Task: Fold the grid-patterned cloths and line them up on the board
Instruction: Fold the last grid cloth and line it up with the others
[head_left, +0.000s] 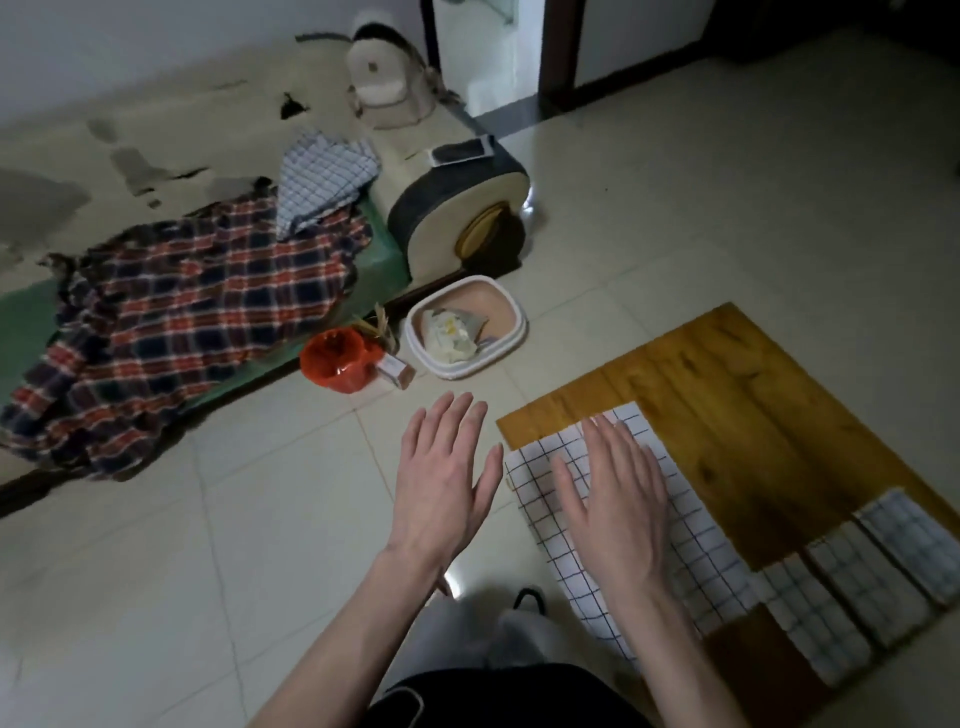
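A wooden board (737, 395) lies on the tiled floor at the right. A white cloth with a thin dark grid (696, 551) lies folded into a long strip along the board's near left edge. My right hand (618, 493) rests flat on it, fingers spread. My left hand (441, 478) hovers open over the floor just left of the board, holding nothing. Three folded grid-patterned cloths (862, 577) lie side by side in a row at the board's near right edge. More grid-patterned cloths (322, 176) are heaped on a low bed at the upper left.
A red and navy plaid blanket (182, 322) hangs off the bed. By the bed stand a red bag-lined bin (337, 364), a white tub (467, 325) holding paper, and a round cream and dark container (462, 213). A doorway (483, 52) opens at the top.
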